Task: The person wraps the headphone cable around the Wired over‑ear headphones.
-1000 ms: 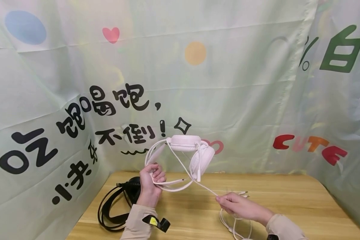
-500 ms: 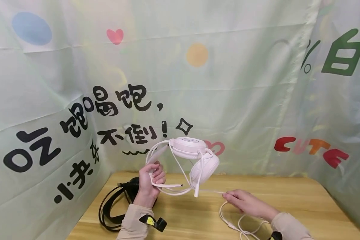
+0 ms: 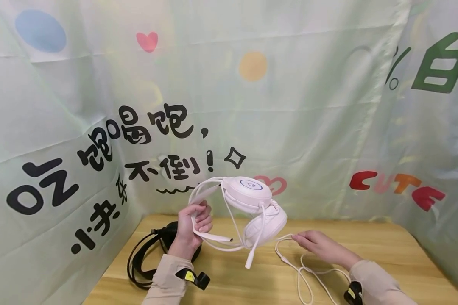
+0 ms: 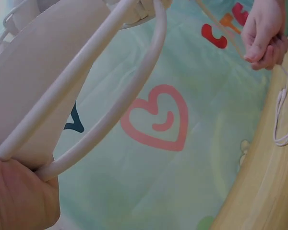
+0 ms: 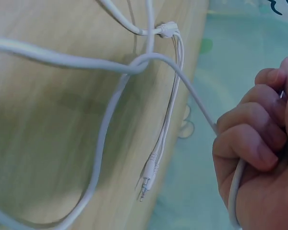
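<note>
A white headset (image 3: 248, 195) hangs in the air above the table, its logo-marked ear cup tilted upward and its microphone boom (image 3: 249, 258) pointing down. My left hand (image 3: 192, 226) grips it by the headband, fingers curled round the band. In the left wrist view the band's two thin tubes (image 4: 116, 117) run out from that hand. To the right, my right hand (image 3: 324, 248) holds the headset's white cable (image 5: 102, 129) in curled fingers. Loose loops of cable hang below this hand, and the cable's split end with audio plugs (image 5: 147, 175) shows in the right wrist view.
On the left of the wooden table (image 3: 244, 284) lies a black item with straps and a cable (image 3: 137, 264), partly behind my left hand. Printed fabric (image 3: 309, 127) with lettering and shapes encloses the back and sides of the table.
My right hand has moved right and slightly up, drawing the cable along. The headset has turned and shifted right, so the ear cup's logo shows. The left hand keeps its grip.
</note>
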The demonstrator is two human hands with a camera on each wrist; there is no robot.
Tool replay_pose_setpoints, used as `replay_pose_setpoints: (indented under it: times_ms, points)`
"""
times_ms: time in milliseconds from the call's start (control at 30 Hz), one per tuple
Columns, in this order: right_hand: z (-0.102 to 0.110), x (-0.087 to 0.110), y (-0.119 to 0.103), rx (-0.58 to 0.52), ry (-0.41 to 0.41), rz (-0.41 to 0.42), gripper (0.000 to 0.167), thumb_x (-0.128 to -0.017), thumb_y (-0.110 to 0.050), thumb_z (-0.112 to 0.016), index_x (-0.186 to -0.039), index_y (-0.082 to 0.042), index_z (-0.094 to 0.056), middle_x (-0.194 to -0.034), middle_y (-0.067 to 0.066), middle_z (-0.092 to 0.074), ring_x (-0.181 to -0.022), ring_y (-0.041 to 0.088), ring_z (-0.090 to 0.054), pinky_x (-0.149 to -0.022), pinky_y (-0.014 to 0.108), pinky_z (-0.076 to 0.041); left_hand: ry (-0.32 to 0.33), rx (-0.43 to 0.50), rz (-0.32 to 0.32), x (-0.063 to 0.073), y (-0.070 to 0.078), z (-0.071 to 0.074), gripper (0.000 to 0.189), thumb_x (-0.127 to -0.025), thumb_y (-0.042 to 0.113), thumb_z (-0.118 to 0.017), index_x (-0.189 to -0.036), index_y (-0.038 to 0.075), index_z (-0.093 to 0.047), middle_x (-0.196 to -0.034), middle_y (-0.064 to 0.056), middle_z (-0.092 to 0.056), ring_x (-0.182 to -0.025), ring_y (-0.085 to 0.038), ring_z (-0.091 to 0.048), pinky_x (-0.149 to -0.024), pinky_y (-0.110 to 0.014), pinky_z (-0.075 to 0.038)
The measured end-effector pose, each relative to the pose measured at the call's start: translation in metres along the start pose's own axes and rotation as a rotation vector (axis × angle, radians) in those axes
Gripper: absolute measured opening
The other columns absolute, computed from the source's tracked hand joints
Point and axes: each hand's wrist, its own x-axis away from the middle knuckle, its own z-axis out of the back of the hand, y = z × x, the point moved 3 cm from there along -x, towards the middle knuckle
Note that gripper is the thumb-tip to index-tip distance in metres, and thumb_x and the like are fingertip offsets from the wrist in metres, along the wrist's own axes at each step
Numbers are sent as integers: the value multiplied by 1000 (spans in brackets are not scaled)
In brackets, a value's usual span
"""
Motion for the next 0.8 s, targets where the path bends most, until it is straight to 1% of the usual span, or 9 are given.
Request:
replay_pose_setpoints:
  times_ms: [100, 233, 400, 533, 667, 800]
  points:
    - [3, -2, -1, 44, 20, -13, 43, -114, -21, -51, -72, -11, -49, -66, -15, -34, -57, -3, -29, -54, 19, -30, -33, -6, 24, 1, -2, 0, 36, -99, 0, -22, -83, 19, -48, -68, 3, -9, -52, -10, -5, -42, -14, -20]
    - [8, -6, -3, 91, 28, -57, 45, -114, -24, -52, -71, -11, -49, -65, -14, -35, -57, -2, -32, -55, 22, -32, -72, -37, 65, 0, -5, -2, 33, -98, 0, -26, -87, 19, -50, -68, 3, -11, -52, -11, -4, -42, -14, -22]
    - [13, -9, -7, 133, 13, -75, 43, -114, -25, -51, -74, -10, -52, -67, -13, -40, -59, 0, -37, -58, 24, -35, -127, -95, 100, -2, -8, -4, 30, -97, 0, -29, -88, 19, -50, -67, 3, -12, -51, -12, -6, -41, -13, -25]
    - [16, -12, -10, 173, 20, -86, 41, -113, -27, -55, -76, -9, -57, -67, -12, -41, -59, 1, -36, -60, 25, -36, -142, -134, 136, -3, -10, -5, 27, -95, -1, -32, -87, 19, -49, -66, 3, -14, -50, -10, -8, -41, -13, -25]
    - [19, -14, -12, 221, 33, -116, 38, -112, -29, -56, -80, -9, -61, -67, -10, -43, -59, 2, -36, -59, 24, -37, -164, -166, 168, -5, -12, -6, 26, -94, -1, -35, -84, 20, -44, -65, 4, -14, -48, -10, -9, -41, -14, -23]
    - [23, -16, -13, 263, 40, -111, 34, -112, -30, -55, -86, -10, -63, -73, -7, -52, -64, 3, -42, -63, 26, -41, -205, -186, 169, -7, -13, -9, 26, -93, -2, -35, -85, 21, -43, -65, 3, -15, -48, -10, -8, -40, -14, -23]
